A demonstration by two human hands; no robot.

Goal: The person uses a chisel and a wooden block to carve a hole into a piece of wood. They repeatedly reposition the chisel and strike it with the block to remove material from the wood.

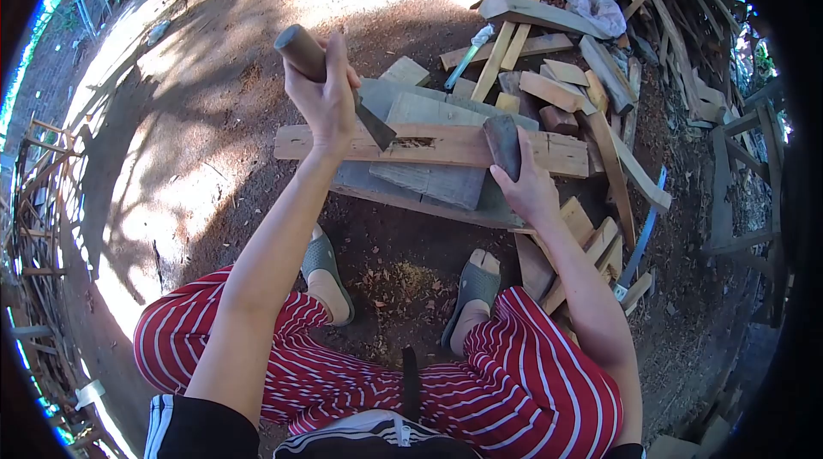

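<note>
My left hand (324, 108) is wrapped round the thick wooden handle of a chisel (375, 126). The chisel's wide blade slants down to the right, its edge close beside a dark slot cut in a wooden beam (317, 144). The beam lies crosswise over grey boards (429, 180) stacked low on the ground. In my right hand (530, 192) is a dark, worn wooden block (503, 146), gripped near its lower end and overlapping the right half of the beam in this view.
Wood offcuts (553, 90) lie heaped right of the boards. A green-handled brush (467, 58) rests behind them. A blue-edged saw (645, 232) leans at the right, near a white plastic bag (596, 9). My feet, in grey shoes (321, 262), stand before the boards among wood shavings.
</note>
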